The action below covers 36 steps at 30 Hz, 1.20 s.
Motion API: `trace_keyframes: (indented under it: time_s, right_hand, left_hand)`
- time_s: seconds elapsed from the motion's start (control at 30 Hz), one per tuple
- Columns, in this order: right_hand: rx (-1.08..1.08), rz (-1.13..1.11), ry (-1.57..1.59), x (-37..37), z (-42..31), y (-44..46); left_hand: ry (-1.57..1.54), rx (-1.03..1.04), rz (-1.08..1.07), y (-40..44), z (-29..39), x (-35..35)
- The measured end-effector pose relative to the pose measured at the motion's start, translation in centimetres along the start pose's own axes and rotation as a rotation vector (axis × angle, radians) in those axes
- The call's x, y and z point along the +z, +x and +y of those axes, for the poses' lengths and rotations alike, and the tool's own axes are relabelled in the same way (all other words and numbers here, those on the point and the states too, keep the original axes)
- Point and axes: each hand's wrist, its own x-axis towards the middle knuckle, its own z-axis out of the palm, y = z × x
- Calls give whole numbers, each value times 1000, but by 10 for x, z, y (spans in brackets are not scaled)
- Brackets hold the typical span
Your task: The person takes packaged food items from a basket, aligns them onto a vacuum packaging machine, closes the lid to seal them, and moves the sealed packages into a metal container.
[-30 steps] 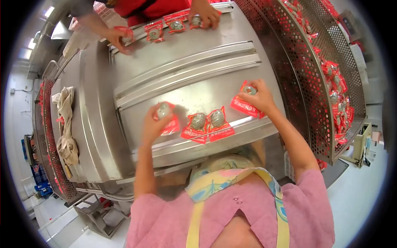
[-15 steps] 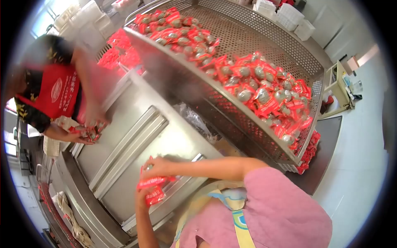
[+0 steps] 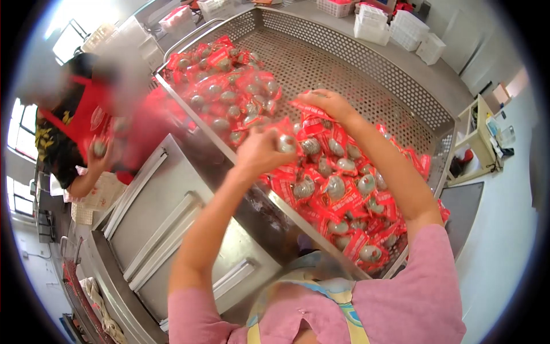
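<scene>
My left hand (image 3: 260,150) is closed on a red packet (image 3: 286,143) with a round grey-green item showing in it, over the near side of a perforated metal bin (image 3: 366,54). Farther right, my right hand (image 3: 327,104) reaches palm down over the heap, fingers curled at a red packet (image 3: 312,117); what lies under its fingers is partly hidden. Many similar red packets (image 3: 338,189) with grey-green contents fill the bin around both hands.
A metal worktable (image 3: 229,252) with raised rails stands at the lower left. Beyond it a co-worker in a red apron (image 3: 86,114) holds a packet (image 3: 100,149). White baskets (image 3: 408,28) stand behind the bin; a cream cabinet (image 3: 472,137) is at the right.
The view has turned from the worktable toward the bin. My hands have left the packets at the table's rail and are now in the bin, my left hand on a packet there.
</scene>
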Motion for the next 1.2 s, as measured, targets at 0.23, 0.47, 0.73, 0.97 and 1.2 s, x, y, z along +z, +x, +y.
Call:
trace_keyframes:
  time_s: [0.23,0.47,0.73,0.97,1.2]
  right_hand:
    - [108,109,-512,12,73,90]
    - [-9,293,-1139,63,93,99]
    - [-553,121,-965,80,54,92]
    - [-429,-381,-1120,162,66,97]
    - [-311,-656,-560,130,80,92]
  left_hand:
    - [400,-31,239,21,-17,80]
    - [733,-116,-128,5,-3,66]
    - [426,114,316,-58,3,80]
    - [275,135,123,-66,10,79]
    - [7,282,321,-111,-4,74]
